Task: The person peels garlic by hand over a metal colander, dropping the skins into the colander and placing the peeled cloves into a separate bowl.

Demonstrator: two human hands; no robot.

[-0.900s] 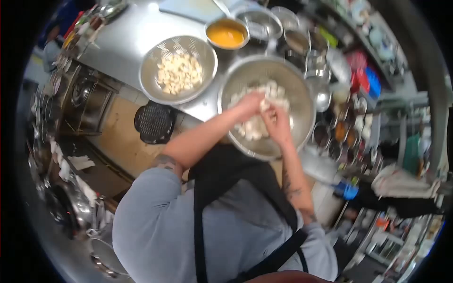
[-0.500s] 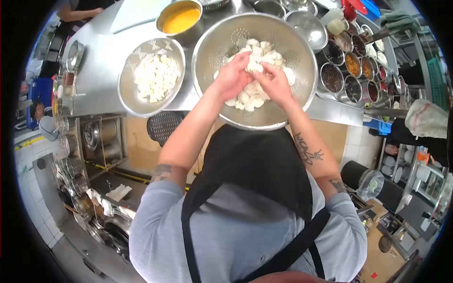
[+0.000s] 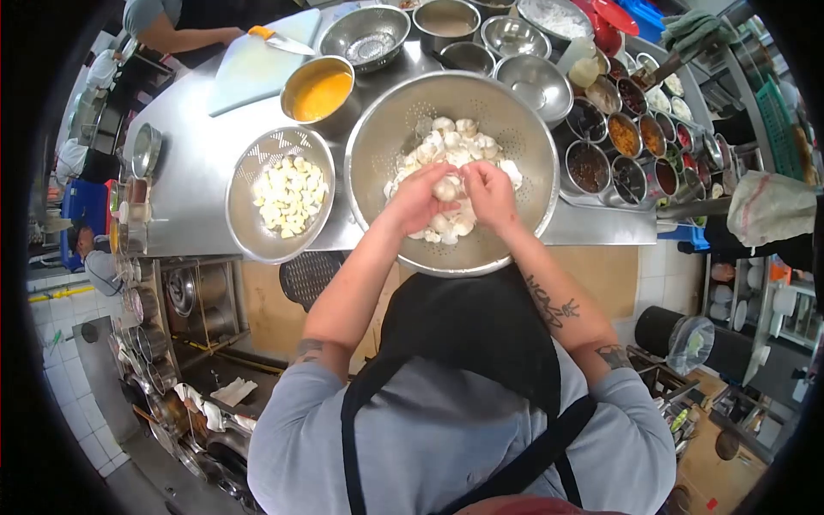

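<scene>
My left hand [image 3: 416,202] is closed around a whitish garlic bulb [image 3: 446,189] over the large steel colander [image 3: 367,163]. Fingers of my right hand [image 3: 491,196] pinch at the bulb's right side; its fingertips are partly hidden. Beneath both hands lies a heap of garlic bulbs [image 3: 463,137] with pale loose skins. To the left stands a smaller colander [image 3: 245,202] holding peeled garlic cloves [image 3: 290,193].
Behind the colanders are a pot of orange liquid [image 3: 322,96], steel bowls [image 3: 534,86] and a pale cutting board [image 3: 245,77] with an orange-handled knife [image 3: 279,39]. Containers of ingredients [image 3: 588,166] line the right. Another person's arm [image 3: 193,36] reaches in at the upper left.
The view has tilted, so the table sits lower and more of its back shows. My hands stay together over the large colander, with the bulb now turned and my right fingers at its side.
</scene>
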